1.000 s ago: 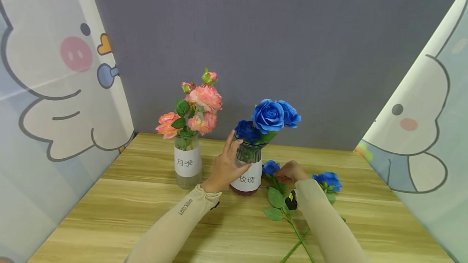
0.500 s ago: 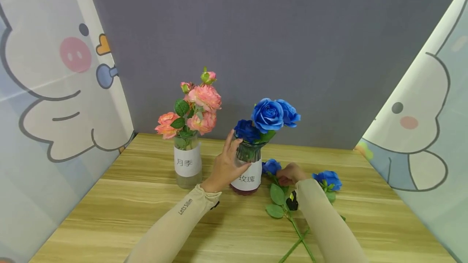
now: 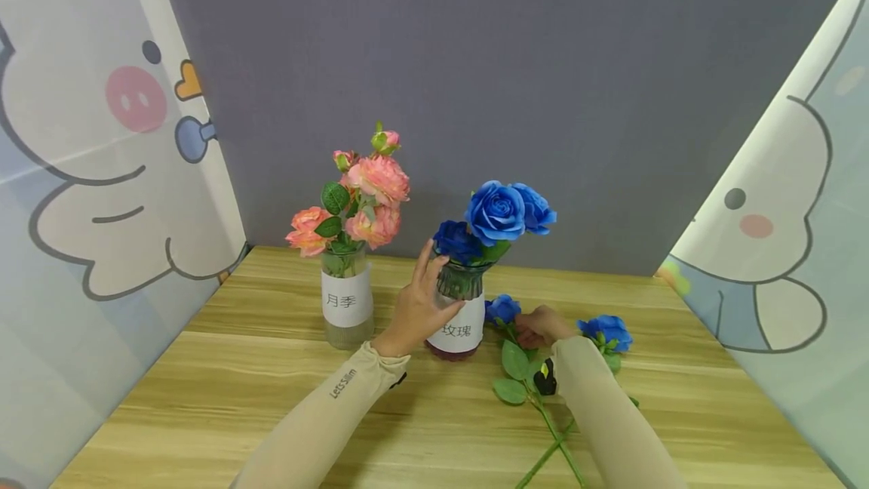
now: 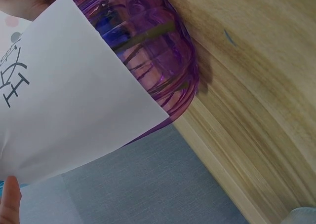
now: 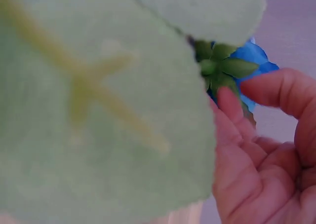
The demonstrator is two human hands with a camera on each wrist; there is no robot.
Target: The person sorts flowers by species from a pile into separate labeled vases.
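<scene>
My left hand (image 3: 416, 312) holds a glass vase (image 3: 462, 283) by its left side, fingertips up at the rim and thumb across the front. A white paper label with dark characters wraps this vase, and its purple base shows in the left wrist view (image 4: 168, 46). Several blue roses (image 3: 498, 213) stand in it. Just right of the vase, my right hand (image 3: 543, 325) pinches a blue rose (image 3: 502, 309) below its bloom. In the right wrist view, a blurred green leaf (image 5: 123, 150) hides much of the stem, while my fingertips (image 5: 229, 98) touch the green sepals.
Another blue rose (image 3: 606, 330) lies on the wooden table (image 3: 204, 398), partly behind my right sleeve; the two stems cross near the front. To the left stands a labelled glass vase (image 3: 348, 300) of pink flowers (image 3: 378, 179). A grey panel (image 3: 434, 81) closes the back.
The hands, vases and flowers keep nearly the same places. The right hand has shifted very slightly at the rose, whose leaves moved a little; the whole view has drifted slightly.
</scene>
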